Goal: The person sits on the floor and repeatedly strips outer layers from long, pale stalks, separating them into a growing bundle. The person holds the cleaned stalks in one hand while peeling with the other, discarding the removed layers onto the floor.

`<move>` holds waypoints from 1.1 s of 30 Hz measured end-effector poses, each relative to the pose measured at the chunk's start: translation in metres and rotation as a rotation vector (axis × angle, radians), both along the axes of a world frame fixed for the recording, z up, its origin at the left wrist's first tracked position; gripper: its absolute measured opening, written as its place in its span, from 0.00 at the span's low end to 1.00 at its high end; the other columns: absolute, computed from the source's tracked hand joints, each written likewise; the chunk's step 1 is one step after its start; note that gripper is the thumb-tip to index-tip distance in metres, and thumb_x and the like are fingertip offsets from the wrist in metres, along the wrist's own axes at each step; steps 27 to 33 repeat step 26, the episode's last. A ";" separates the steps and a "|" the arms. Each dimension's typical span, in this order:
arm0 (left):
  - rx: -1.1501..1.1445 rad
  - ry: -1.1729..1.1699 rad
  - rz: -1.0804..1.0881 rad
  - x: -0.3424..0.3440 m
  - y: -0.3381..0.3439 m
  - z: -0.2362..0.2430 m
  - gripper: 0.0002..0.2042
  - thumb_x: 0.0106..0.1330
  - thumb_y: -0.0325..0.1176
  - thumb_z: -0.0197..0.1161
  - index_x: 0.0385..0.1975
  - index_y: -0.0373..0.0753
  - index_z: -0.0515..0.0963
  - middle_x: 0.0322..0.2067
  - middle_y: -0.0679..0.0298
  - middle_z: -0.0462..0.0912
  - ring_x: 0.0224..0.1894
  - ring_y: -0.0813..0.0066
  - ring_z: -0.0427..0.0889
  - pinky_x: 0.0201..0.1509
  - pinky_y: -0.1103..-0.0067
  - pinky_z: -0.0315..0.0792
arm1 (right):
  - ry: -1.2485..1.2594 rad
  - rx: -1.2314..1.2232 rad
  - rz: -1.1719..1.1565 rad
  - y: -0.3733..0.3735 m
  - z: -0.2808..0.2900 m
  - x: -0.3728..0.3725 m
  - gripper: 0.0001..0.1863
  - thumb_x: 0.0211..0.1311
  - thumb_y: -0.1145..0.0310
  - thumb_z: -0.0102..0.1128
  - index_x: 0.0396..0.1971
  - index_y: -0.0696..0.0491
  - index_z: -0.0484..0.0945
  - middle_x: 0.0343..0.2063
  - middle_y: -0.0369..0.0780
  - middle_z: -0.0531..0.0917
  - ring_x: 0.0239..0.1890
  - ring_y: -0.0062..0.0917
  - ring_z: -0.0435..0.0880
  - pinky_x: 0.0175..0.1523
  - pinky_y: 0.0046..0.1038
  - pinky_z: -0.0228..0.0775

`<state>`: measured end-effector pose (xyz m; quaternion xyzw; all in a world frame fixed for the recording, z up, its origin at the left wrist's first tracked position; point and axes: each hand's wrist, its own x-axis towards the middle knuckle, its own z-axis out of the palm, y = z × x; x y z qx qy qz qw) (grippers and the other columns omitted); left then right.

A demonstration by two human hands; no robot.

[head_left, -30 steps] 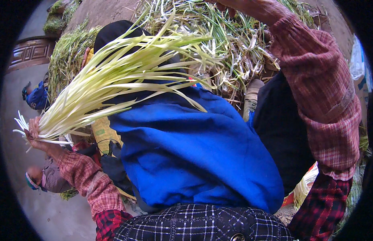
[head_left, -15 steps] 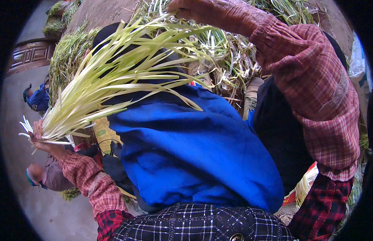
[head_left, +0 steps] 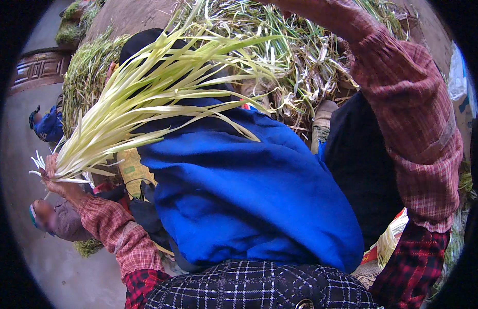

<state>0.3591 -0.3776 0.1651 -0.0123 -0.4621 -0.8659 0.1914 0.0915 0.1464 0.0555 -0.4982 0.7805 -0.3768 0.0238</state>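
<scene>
My left hand (head_left: pixel 52 175) is closed around the white stem ends of a bunch of yellow chives (head_left: pixel 125 108). The long, flat, pale yellow-green leaves fan out up and to the right, over my blue apron (head_left: pixel 249 195) and dark-clad knee. At the top edge my right hand (head_left: pixel 321 11) reaches over the pile of loose leaves; its fingers are mostly cut off by the picture's edge, so their grip does not show. Plaid sleeves cover both arms.
Loose green and dried leaves (head_left: pixel 301 72) lie in a heap on the ground ahead. A stack of green bundles (head_left: pixel 89 77) stands to the left. Two people sit at the left, one in blue (head_left: pixel 48 126). Pale stems (head_left: pixel 391 239) lie by my right side, near a white sack (head_left: pixel 458 77).
My right hand has moved up and to the right, away from the leaf tips and partly out of the picture. The left hand with the chives has barely shifted.
</scene>
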 end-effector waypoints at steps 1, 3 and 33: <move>0.006 -0.034 -0.018 -0.001 0.000 -0.003 0.16 0.57 0.32 0.59 0.12 0.47 0.59 0.14 0.72 0.60 0.23 0.80 0.61 0.36 0.81 0.57 | 0.001 0.001 -0.004 0.003 0.002 0.002 0.11 0.52 0.62 0.59 0.31 0.53 0.80 0.25 0.43 0.81 0.33 0.39 0.81 0.37 0.38 0.71; -0.018 -0.111 -0.029 0.008 0.006 0.008 0.16 0.57 0.35 0.60 0.12 0.47 0.61 0.16 0.71 0.63 0.26 0.79 0.63 0.38 0.80 0.58 | 0.006 -0.025 0.015 -0.001 0.002 0.004 0.12 0.52 0.62 0.60 0.31 0.53 0.80 0.25 0.43 0.81 0.33 0.39 0.81 0.37 0.37 0.71; 0.124 -0.035 0.025 0.011 -0.019 -0.004 0.15 0.55 0.27 0.60 0.13 0.46 0.60 0.15 0.69 0.61 0.23 0.79 0.60 0.31 0.84 0.57 | -0.201 -0.029 -0.069 -0.032 -0.031 0.002 0.14 0.51 0.56 0.60 0.29 0.51 0.83 0.24 0.45 0.82 0.30 0.36 0.83 0.37 0.38 0.72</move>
